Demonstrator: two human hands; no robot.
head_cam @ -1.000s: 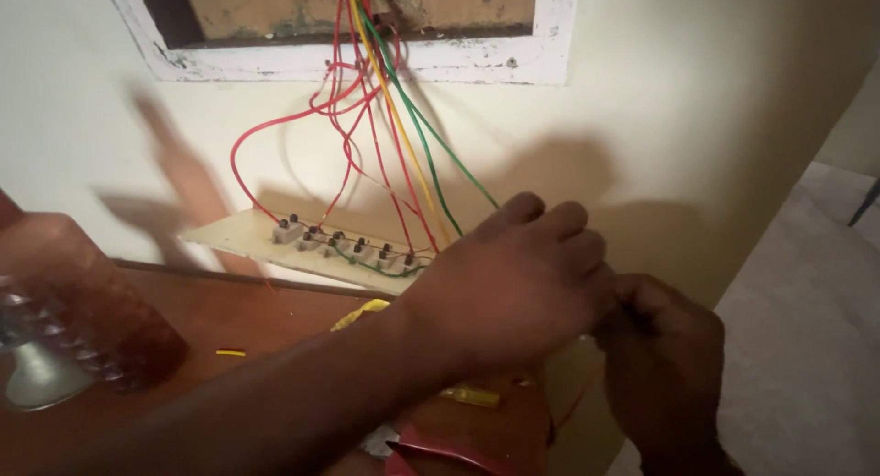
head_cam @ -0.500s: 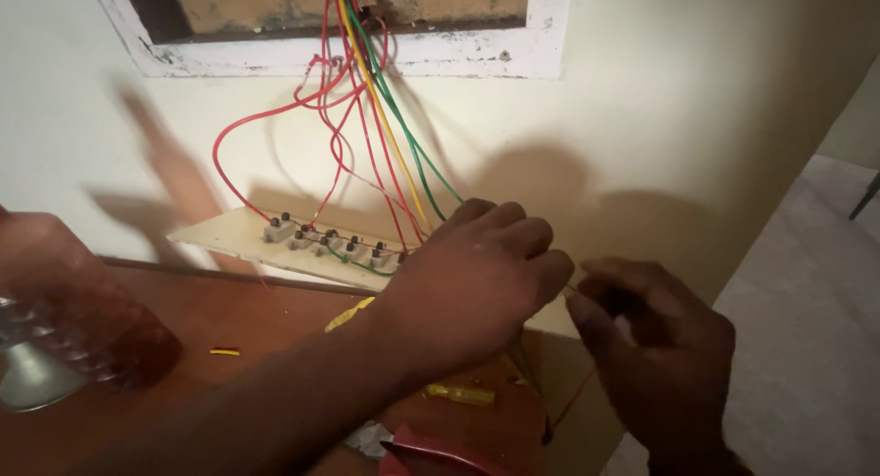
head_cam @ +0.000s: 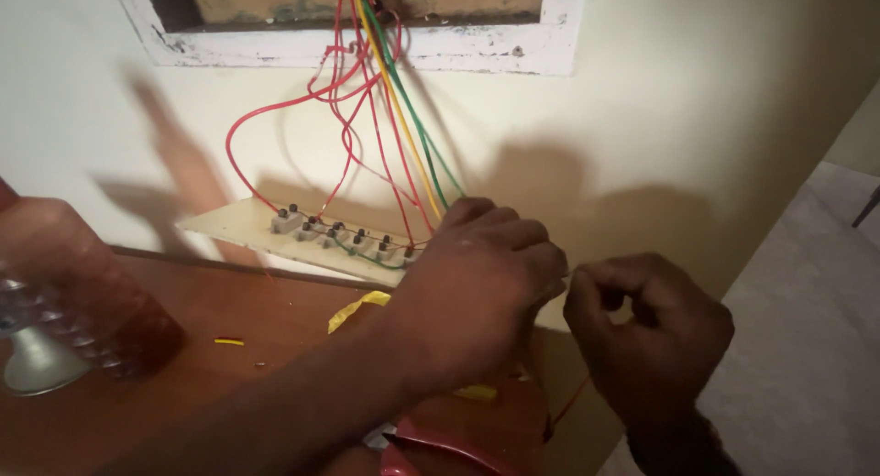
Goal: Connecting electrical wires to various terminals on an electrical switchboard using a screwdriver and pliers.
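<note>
- Your left hand curls over the terminal board; your right hand pinches a thin wire
- Tugging risks loosening the coloured wires

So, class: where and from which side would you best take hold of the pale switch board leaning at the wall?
Probably the bare left end of the switch board, from the left. The terminals and wires crowd its middle, and the left hand covers its right end.

Dim, warm light — soft wall shadows
</note>
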